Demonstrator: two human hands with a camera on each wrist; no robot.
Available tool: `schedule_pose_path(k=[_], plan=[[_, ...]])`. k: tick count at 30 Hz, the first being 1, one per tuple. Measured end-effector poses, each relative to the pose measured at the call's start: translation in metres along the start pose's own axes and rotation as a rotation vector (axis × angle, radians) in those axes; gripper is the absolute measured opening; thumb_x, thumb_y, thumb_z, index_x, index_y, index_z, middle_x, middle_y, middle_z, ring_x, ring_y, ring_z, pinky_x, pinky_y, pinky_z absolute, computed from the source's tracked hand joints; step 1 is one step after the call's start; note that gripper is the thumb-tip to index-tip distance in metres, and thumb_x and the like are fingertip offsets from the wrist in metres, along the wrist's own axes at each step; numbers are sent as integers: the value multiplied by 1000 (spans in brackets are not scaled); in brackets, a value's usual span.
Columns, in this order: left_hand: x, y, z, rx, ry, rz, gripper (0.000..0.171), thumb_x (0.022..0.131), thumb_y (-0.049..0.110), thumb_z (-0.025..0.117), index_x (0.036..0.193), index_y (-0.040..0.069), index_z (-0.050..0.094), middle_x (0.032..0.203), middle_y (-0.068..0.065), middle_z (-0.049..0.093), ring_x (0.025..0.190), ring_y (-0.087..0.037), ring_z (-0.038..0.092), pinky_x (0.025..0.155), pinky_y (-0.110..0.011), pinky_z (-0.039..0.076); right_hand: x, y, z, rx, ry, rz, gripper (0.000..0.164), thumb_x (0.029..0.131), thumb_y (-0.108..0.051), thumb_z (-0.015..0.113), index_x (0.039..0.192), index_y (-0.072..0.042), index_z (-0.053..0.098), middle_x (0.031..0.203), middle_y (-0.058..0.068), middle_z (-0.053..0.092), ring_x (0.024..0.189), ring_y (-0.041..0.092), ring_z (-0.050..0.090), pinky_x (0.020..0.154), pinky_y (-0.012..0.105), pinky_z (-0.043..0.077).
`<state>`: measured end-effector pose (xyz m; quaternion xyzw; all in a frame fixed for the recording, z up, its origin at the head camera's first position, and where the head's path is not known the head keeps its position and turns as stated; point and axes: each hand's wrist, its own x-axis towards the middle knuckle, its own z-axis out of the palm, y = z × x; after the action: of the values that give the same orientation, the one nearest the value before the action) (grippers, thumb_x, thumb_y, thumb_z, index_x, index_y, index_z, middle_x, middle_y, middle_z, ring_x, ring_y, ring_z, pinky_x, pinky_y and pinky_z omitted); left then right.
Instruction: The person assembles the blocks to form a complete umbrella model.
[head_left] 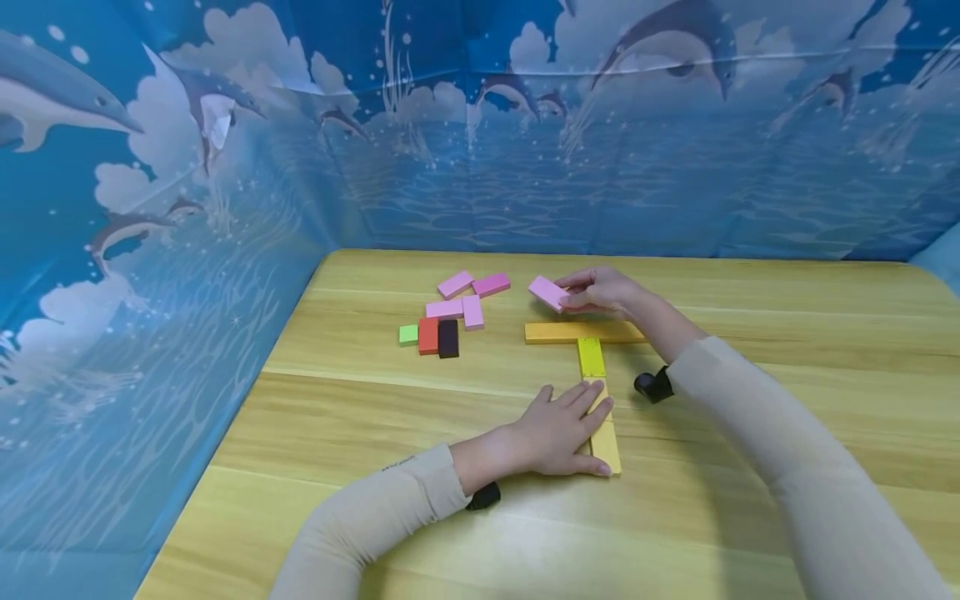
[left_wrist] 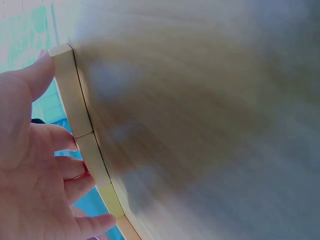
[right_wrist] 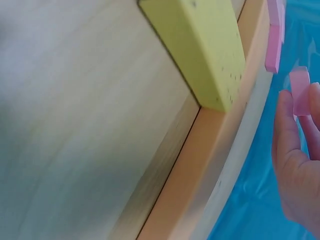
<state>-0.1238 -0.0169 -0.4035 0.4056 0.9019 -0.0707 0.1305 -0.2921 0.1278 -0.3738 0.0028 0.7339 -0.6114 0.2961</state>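
Pinching a pink block (head_left: 548,293) between thumb and fingers, the right grip (head_left: 600,293) is grasping it near its right end, the block tilted. Just nearer than this grip, an orange bar (head_left: 555,333) lies crosswise on the table (head_left: 337,450). Below the right grip, a yellow block (head_left: 591,357) meets the bar's near side, and two pale yellow blocks (head_left: 606,450) carry on in line under the left grip (head_left: 551,433). That left grip is released: its fingers are spread and rest on the pale yellow blocks, with the thumb at their near end. Well to the left of the right grip, four other pink blocks (head_left: 491,285) lie close together. Beyond the left grip and farther left, a green block (head_left: 408,335), a red block (head_left: 428,336) and a black block (head_left: 447,339) sit side by side. Beyond both grips hangs a blue curtain (head_left: 525,183) printed with dolphins.
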Motion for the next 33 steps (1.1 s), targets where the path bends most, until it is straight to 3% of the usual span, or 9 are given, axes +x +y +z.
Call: schedule_pose_path(k=[15,21,25,33], plan=[[-2,1,-1,-27,14,6,85,86,70,34,151,19,14,156,-3,4,142,-17,5,107,-49,22,-28,0,-25,65,59,-28,56,89,1,58,140,4,36,108,11,46,83,12,59,97,38,41],[-3,1,-1,-27,18,6,85,86,70,34,151,18,13,156,-4,4,142,-17,5,108,-50,21,-35,-2,-36,112,100,-29,57,89,1,58,141,4,34,102,8,48,78,9,63,90,33,46],[-3,1,0,-16,21,5,86,86,70,34,151,18,13,156,-4,5,142,-18,6,108,-52,18,-38,-1,-43,130,127,-18,59,90,1,58,142,2,32,105,8,46,77,8,64,88,29,48],[-4,1,-1,-22,23,11,86,86,70,34,151,17,13,156,-4,5,142,-18,6,107,-50,22,-43,5,-57,146,174,16,61,90,0,58,144,-2,31,112,8,42,81,8,64,95,32,42]])
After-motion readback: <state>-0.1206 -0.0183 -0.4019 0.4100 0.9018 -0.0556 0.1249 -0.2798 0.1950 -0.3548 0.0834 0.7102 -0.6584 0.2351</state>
